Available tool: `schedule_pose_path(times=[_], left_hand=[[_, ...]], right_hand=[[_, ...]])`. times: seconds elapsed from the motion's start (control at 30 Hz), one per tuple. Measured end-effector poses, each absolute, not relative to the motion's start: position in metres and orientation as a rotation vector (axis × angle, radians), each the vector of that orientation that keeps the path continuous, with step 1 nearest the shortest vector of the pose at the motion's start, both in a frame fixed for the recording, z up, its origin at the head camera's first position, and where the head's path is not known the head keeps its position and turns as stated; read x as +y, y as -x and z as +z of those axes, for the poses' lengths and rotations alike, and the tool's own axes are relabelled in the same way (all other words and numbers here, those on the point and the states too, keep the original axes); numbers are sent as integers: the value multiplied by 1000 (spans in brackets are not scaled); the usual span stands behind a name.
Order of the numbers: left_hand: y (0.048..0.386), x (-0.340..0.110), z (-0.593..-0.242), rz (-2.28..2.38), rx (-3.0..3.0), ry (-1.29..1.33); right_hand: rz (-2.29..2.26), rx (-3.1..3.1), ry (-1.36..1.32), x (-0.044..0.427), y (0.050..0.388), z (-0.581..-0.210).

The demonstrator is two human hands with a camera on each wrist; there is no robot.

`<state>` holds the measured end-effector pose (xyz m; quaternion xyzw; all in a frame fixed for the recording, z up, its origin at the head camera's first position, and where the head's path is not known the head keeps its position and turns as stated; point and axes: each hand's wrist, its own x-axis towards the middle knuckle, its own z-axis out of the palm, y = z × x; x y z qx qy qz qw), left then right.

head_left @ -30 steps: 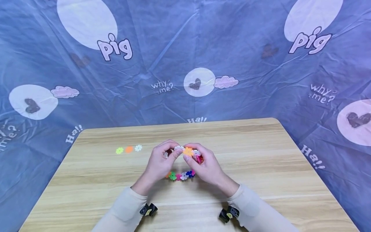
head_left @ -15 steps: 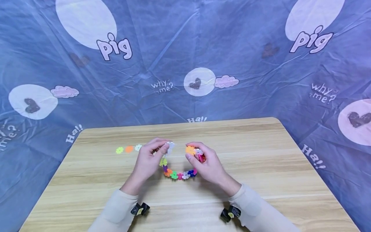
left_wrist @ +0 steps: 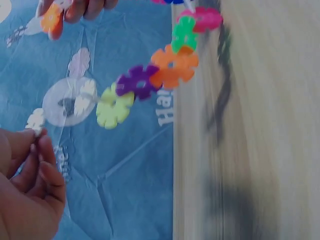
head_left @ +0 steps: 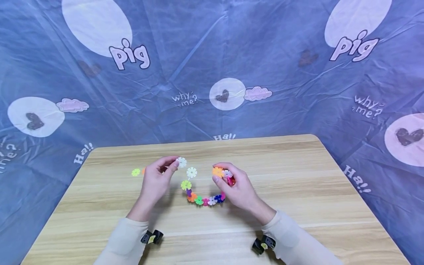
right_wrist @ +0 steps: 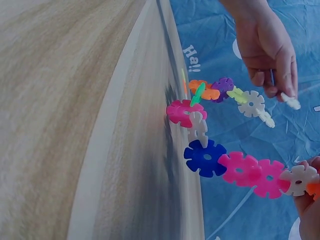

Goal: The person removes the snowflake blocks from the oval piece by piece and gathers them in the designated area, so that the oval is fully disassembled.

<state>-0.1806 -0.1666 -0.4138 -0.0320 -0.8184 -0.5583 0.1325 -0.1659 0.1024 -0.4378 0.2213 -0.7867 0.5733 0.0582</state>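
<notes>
My left hand (head_left: 158, 176) pinches a white flower-shaped plastic disc (head_left: 181, 162) between thumb and fingers. A small gap separates this disc from the end of a chain of interlocked discs. That left end carries a white disc (head_left: 191, 172) and a yellow-green disc (head_left: 186, 185). The chain curves round through purple, orange, green, pink, white and a dark blue disc (right_wrist: 205, 158). At its other end, my right hand (head_left: 236, 186) pinches an orange disc (head_left: 217, 172), joined to a white one. The chain hangs above the wooden table (head_left: 298, 191).
On the table's left side lie a loose yellow-green disc (head_left: 135, 172) and an orange disc (head_left: 144, 170), mostly covered by my left hand. A blue printed cloth (head_left: 212, 55) hangs behind the table. Black wrist cameras sit on both sleeves.
My left hand has moved left, away from the right hand, with a white disc in its fingers. The chain's left end has come into sight. The right hand has barely moved.
</notes>
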Motion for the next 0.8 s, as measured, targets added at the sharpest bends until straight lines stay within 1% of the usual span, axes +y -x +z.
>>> schedule_pose_path(times=[0.33, 0.8], left_hand=[[190, -183, -418, -1549, -2470, -76], [209, -203, -431, -1436, -2602, -81]], right_hand=[[1750, -2382, -673, 102, 165, -437], [1743, -2383, -681, 102, 165, -438]])
